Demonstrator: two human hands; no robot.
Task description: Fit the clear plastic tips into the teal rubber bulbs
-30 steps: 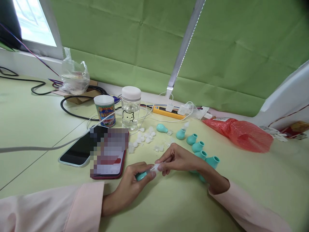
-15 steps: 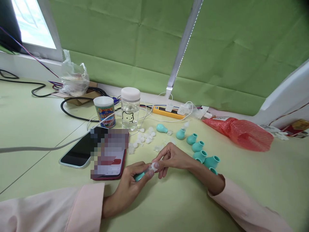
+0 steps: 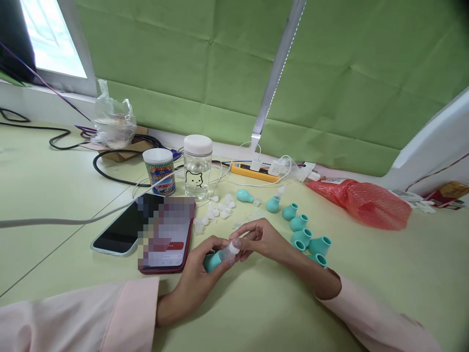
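Observation:
My left hand (image 3: 196, 274) is closed around a nasal aspirator (image 3: 215, 261), which has a teal bulb, a clear body and a white tip. It is tilted, with the tip toward my right hand (image 3: 266, 240). The fingers of my right hand are pinched at that white tip (image 3: 233, 247). Beyond my right wrist, several open-necked teal bulbs (image 3: 301, 237) stand in a curved row. Behind them is a teal bulb with a clear nozzle fitted (image 3: 273, 203). Another teal bulb (image 3: 244, 195) lies on its side. Small white and clear plastic parts (image 3: 220, 209) are scattered past my hands.
Two phones (image 3: 126, 229) lie to the left, with a white cable crossing one. Behind them stand a printed cup (image 3: 161, 175) and a clear jar (image 3: 198, 168). Along the wall are a yellow power strip (image 3: 252, 172), a red plastic bag (image 3: 370, 204) and a clear bag (image 3: 115, 122).
My left hand has turned slightly, so more of the aspirator shows. My right fingers have shifted and curled closer around the white tip.

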